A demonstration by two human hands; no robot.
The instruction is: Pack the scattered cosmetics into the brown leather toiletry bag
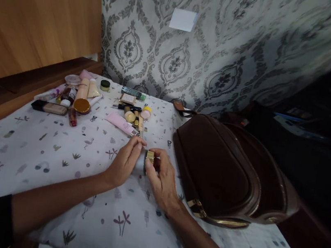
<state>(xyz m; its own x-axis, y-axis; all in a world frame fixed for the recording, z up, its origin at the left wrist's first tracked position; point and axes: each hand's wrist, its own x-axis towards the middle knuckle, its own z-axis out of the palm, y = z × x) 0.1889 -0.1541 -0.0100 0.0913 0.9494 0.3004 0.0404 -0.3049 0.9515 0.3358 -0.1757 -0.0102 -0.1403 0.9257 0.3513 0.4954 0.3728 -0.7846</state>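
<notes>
My right hand (162,177) pinches a small gold item with a dark edge (149,157), perhaps a cap, between thumb and fingers. Just left of it, my left hand (127,157) is closed with its fingers pressed together. A pale greyish shape (140,165) shows between the two hands; whether the left fingers grip it is not clear. Beyond the left hand lie a pink tube (120,123) with a silvery cap, a jar with a yellow lid (146,112), a small round yellow pot (129,116) and a black pencil-like stick (127,108).
A dark brown zipped bag (215,164) lies to the right. Another cosmetics cluster, with a foundation bottle (49,107) and an amber-lidded jar (82,106), sits at the back left. A wooden cabinet (42,10) overhangs the left side. Patterned wallpaper (174,63) bounds the back.
</notes>
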